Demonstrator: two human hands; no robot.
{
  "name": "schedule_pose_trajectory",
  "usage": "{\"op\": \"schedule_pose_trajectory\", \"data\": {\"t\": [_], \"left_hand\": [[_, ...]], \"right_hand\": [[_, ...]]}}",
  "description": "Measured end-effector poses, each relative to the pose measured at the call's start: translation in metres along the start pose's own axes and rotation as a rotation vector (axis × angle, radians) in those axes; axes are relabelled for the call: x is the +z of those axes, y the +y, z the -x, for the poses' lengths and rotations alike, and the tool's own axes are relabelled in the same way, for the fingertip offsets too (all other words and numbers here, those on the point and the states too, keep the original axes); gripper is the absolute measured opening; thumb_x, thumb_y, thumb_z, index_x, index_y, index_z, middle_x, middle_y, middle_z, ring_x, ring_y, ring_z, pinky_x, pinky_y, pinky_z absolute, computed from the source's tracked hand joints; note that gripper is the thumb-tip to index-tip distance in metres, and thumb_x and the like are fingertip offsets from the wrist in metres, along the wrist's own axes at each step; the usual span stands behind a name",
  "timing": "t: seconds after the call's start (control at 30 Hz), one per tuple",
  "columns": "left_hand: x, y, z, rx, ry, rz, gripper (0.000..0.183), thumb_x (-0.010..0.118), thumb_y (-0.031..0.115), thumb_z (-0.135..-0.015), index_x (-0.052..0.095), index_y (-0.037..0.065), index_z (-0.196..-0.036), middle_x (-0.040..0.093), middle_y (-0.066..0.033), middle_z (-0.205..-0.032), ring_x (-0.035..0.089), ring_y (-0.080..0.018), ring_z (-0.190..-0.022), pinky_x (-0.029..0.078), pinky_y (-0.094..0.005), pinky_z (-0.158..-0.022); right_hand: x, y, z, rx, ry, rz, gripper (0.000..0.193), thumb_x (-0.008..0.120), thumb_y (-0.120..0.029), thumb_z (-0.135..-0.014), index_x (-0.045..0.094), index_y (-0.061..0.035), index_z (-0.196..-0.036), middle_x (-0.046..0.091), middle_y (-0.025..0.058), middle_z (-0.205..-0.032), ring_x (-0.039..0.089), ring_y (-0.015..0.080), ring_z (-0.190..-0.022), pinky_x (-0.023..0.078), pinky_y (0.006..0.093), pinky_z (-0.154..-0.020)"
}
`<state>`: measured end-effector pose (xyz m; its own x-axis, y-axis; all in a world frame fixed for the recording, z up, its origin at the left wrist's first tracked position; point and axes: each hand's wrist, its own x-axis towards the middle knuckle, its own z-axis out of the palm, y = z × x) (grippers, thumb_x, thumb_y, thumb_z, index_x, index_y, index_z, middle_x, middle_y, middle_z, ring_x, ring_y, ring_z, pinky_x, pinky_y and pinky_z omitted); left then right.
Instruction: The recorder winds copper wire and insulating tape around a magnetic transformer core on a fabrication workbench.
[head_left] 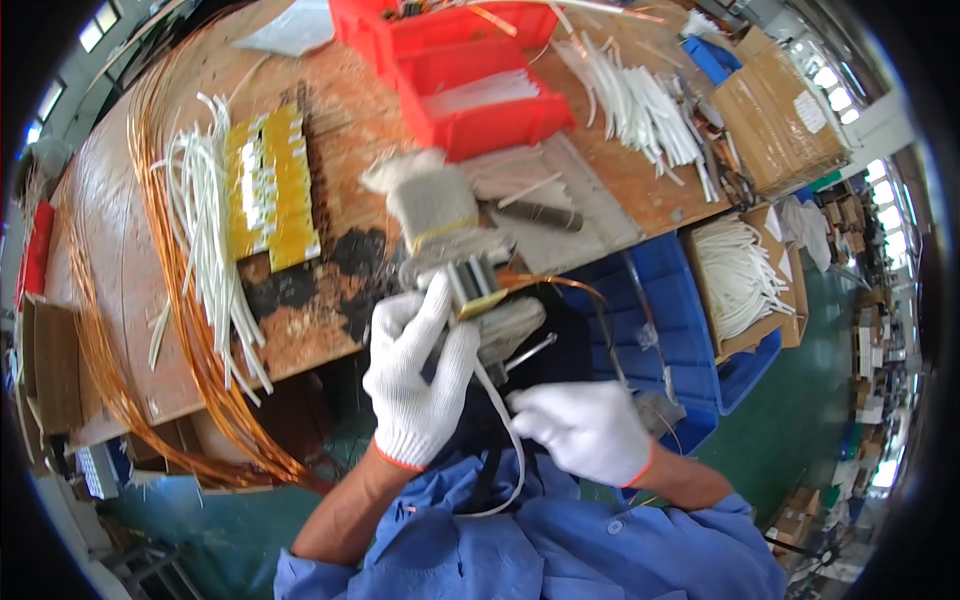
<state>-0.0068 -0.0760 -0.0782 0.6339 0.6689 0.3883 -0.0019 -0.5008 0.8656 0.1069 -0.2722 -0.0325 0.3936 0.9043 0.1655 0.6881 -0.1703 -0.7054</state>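
Note:
My left hand (425, 365), in a white knit glove, reaches up to a small coil bobbin (474, 287) with dark slots and a yellowish edge. Its forefinger and thumb close against the bobbin's left side. A white sleeving tube (518, 455) hangs from beside the thumb and curves down to my blue clothing. My gloved right hand (585, 430) is lower right, slightly blurred, with curled fingers close to the tube; what they hold, if anything, is hidden. Copper wire (565, 284) runs to the bobbin from the right. Cloth-wrapped parts (432, 205) stand behind the bobbin, a metal rod (532, 352) below it.
Copper wire bundles (200, 345) and white tubes (205, 210) drape over the wooden table's left side, beside yellow-taped pieces (270, 185). Red bins (470, 125) stand at the back. More tubes (640, 105), a cardboard box (780, 120) and a blue crate (640, 330) lie right.

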Motion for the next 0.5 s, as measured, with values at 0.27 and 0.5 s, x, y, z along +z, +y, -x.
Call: {"op": "schedule_pose_trajectory", "data": {"t": [0.27,0.5], "left_hand": [[0.015,0.006,0.006,-0.097,0.047,0.057,0.059,0.076,-0.005,-0.086,0.070,-0.004,-0.145,0.067,-0.0137,-0.117,0.064,-0.0250,-0.104,0.053,-0.0345,-0.097],[0.014,-0.004,0.009,-0.002,0.031,0.065,0.070,0.085,-0.005,-0.081,0.068,-0.002,-0.149,0.069,-0.0169,-0.116,0.067,-0.0271,-0.097,0.056,-0.0362,-0.090]], "right_hand": [[-0.125,0.129,-0.234,-0.085,0.401,0.405,0.024,0.066,-0.023,-0.106,0.081,-0.0093,-0.119,0.082,0.0132,-0.114,0.077,0.0356,-0.105,0.061,0.0428,-0.093],[-0.138,0.224,-0.377,0.078,-0.219,0.551,0.042,0.072,-0.022,-0.092,0.080,-0.0081,-0.130,0.082,0.0170,-0.118,0.079,0.0330,-0.108,0.060,0.0457,-0.097]]}}
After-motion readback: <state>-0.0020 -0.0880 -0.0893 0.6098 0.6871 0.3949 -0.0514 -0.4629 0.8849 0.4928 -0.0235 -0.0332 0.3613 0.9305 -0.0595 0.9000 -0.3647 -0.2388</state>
